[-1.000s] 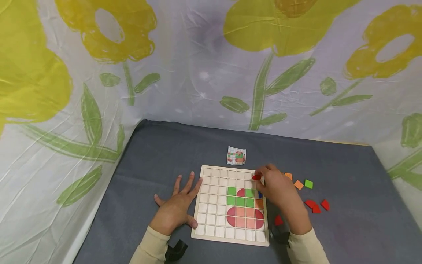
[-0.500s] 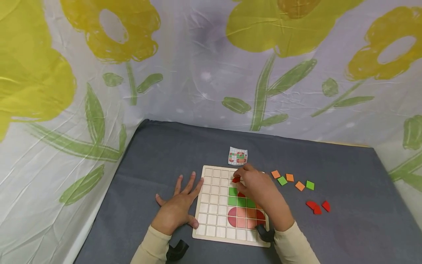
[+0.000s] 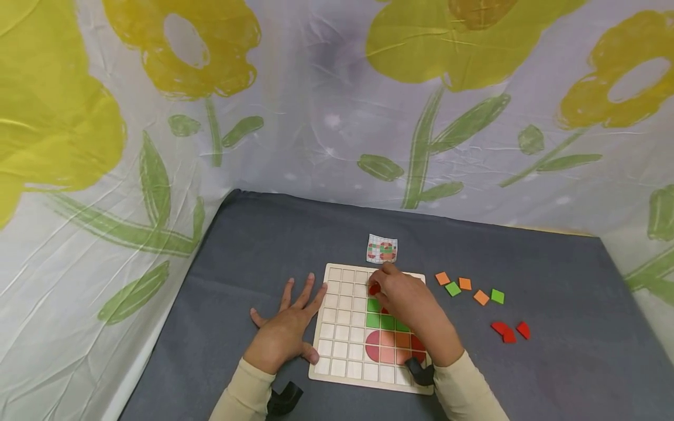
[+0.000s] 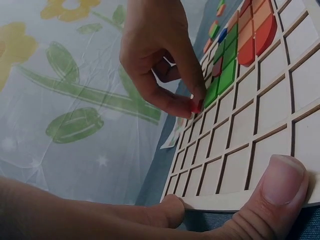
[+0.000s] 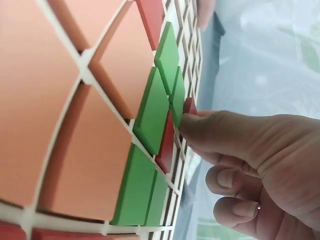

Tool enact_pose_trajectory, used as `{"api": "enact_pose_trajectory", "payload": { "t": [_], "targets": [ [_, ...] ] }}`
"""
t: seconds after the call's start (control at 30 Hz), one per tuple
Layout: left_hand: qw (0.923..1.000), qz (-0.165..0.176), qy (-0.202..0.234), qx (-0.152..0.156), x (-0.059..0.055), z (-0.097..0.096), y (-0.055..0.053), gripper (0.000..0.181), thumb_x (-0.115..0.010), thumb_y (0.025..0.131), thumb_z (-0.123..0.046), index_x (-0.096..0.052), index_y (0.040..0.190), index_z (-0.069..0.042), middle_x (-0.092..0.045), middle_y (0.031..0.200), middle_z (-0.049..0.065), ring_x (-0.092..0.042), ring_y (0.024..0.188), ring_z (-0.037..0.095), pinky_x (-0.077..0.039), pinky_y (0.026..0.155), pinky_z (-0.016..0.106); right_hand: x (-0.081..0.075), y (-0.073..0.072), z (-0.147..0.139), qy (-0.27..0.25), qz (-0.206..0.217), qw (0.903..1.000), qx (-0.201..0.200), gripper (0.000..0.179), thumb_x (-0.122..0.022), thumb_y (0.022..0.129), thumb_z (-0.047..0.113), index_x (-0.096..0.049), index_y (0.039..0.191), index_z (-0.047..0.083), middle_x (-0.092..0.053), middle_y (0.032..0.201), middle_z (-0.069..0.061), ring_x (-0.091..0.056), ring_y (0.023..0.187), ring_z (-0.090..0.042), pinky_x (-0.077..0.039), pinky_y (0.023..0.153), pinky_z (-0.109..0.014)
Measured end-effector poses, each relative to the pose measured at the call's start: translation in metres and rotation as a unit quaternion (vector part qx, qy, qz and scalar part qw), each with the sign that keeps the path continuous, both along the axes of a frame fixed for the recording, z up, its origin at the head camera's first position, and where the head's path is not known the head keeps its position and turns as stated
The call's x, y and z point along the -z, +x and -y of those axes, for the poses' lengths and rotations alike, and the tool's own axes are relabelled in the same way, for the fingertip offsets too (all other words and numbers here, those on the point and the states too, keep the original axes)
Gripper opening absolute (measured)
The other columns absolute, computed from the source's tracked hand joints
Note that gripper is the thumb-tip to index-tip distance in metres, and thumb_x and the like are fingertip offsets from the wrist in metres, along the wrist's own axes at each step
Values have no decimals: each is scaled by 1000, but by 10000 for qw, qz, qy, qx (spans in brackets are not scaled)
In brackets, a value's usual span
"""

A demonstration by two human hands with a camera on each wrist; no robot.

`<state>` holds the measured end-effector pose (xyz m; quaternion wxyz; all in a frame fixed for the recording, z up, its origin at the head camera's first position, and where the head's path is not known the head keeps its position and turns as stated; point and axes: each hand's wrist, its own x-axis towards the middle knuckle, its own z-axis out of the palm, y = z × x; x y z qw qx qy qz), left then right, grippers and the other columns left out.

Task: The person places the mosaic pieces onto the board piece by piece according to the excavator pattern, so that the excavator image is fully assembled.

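Observation:
My right hand (image 3: 411,304) pinches a small red piece (image 3: 374,289) between thumb and fingertips, over the upper part of the wooden grid board (image 3: 339,349). In the left wrist view the red piece (image 4: 196,105) is right at the grid, just beyond a green square (image 4: 211,94). In the right wrist view the thumb partly covers the red piece (image 5: 190,105). My left hand (image 3: 284,336) lies spread at the board's left edge, thumb and fingertips on the rim. Green squares (image 3: 372,320), orange squares (image 3: 387,354) and red rounded pieces (image 3: 372,346) fill several cells; the right hand hides some.
A small printed pattern card (image 3: 381,249) lies behind the board. Loose orange squares (image 3: 464,283), green squares (image 3: 497,296) and red quarter-round pieces (image 3: 523,330) lie to the right on the dark cloth (image 3: 553,374). A flowered curtain (image 3: 316,146) hangs behind the table.
My right hand has moved left across the top of the board with the red piece, uncovering loose squares on the right, then settled lower over the grid. The left hand has stayed put.

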<state>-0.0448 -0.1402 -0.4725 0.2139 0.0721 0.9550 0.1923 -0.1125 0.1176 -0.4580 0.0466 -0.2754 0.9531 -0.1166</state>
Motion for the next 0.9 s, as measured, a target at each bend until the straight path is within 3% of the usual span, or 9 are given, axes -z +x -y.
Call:
{"api": "enact_pose_trajectory", "payload": {
  "t": [0.07,0.3,0.53,0.77,0.9],
  "targets": [
    [9999,-90,38,38,4,1,0,148,-102,54,-36,-11,171,-41,7,178,-8,11,164,35,-1,88,101,1,0,0,33,-29,10000,-16,18,-82,94,12,-77,110,16,-62,102,-1,-48,61,-7,-45,53,-25],
    [10000,25,38,-38,-13,-3,3,143,-101,54,-35,-19,171,-33,-1,179,-4,5,164,37,-1,90,100,1,0,-1,44,-46,10000,-16,17,-83,93,13,-78,109,18,-64,104,-1,-53,65,-7,-47,55,-24],
    [10000,-11,74,-32,2,1,0,148,-101,52,-38,-13,171,-38,4,179,-7,8,164,37,3,88,100,1,1,-1,25,30,10000,-15,16,-84,91,11,-79,104,19,-64,102,1,-55,66,-6,-49,57,-23],
    [10000,-61,37,-26,-3,-1,1,147,-101,51,-38,-17,171,-35,0,179,-5,6,164,38,-1,88,101,2,1,-2,56,-19,10000,-40,18,-85,90,10,-80,105,20,-65,102,2,-58,68,-6,-51,59,-23],
    [10000,-13,28,-20,12,1,-2,150,-102,50,-39,-12,171,-40,6,178,-8,10,163,37,4,87,100,0,1,-3,-29,85,10000,-21,19,-84,92,9,-81,107,19,-66,105,1,-59,70,-6,-51,60,-22]
  ]
}}
